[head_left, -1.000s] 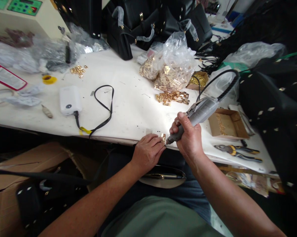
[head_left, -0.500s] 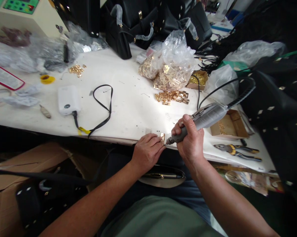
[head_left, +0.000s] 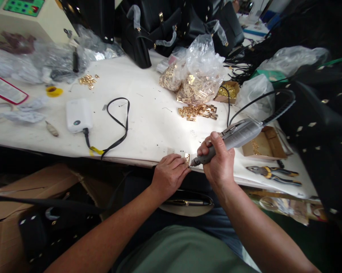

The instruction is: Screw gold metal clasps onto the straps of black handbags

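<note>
My right hand (head_left: pixel 219 161) is wrapped round a grey electric screwdriver (head_left: pixel 240 134), its cable rising toward the right. The tool slants down to the left, with its tip at the fingertips of my left hand. At the table's front edge, my left hand (head_left: pixel 171 174) has its fingers pressed together on a small gold metal fitting (head_left: pixel 187 156), partly covered by the fingers. Whatever lies directly under the screwdriver tip is too small to make out. Beyond my hands lies a pile of similar gold fittings (head_left: pixel 197 112).
Clear plastic bags of fittings (head_left: pixel 199 83) stand behind the pile. To the right are an open cardboard box (head_left: pixel 273 146) and pliers (head_left: pixel 273 174). A white power bank (head_left: pixel 79 115) with a looped black cable (head_left: pixel 127 117) lies left. Black handbags (head_left: pixel 150 34) line the back.
</note>
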{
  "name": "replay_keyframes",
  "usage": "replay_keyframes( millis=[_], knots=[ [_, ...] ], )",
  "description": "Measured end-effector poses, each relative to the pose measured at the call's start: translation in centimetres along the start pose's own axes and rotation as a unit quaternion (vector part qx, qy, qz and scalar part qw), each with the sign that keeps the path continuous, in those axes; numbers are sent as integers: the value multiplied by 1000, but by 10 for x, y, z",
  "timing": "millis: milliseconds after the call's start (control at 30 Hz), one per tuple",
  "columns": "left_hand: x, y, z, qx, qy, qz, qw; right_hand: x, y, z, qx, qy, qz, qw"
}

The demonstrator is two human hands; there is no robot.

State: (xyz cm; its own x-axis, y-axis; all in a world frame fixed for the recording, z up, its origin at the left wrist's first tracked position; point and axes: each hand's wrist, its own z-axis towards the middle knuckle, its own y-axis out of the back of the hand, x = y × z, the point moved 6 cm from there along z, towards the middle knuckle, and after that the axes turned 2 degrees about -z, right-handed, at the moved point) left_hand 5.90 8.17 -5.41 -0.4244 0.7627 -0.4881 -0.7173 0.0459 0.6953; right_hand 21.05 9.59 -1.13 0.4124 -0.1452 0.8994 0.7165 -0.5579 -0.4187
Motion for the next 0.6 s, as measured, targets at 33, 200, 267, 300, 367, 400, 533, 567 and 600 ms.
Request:
replay_keyframes(
  millis=[33,200,267,300,367,400,533,567,600],
  knots=[
    [0,0,0,0,-1,0,1000,0,0,0,0,0,3,1000],
    [0,1,0,-9,-5,9,1000,1,0,0,3,-2,6,1000],
    [0,0,0,-8,-3,12,1000,1,0,-1,1,-4,1,1000],
    [1,0,-1,-8,-2,12,1000,1,0,-1,1,-4,-1,1000],
    [1,-1,-1,-8,2,10,1000,0,1,-1,0,-2,1,1000],
    [1,-1,-1,-9,2,8,1000,0,2,-1,0,0,3,1000],
    [1,-1,-1,-7,-1,7,1000,-1,3,0,-2,2,8,1000],
    [0,-1,-1,-8,-2,7,1000,-1,3,0,-2,3,8,1000],
    [0,0,0,-9,-3,7,1000,-1,2,0,-3,4,8,1000]
  ],
)
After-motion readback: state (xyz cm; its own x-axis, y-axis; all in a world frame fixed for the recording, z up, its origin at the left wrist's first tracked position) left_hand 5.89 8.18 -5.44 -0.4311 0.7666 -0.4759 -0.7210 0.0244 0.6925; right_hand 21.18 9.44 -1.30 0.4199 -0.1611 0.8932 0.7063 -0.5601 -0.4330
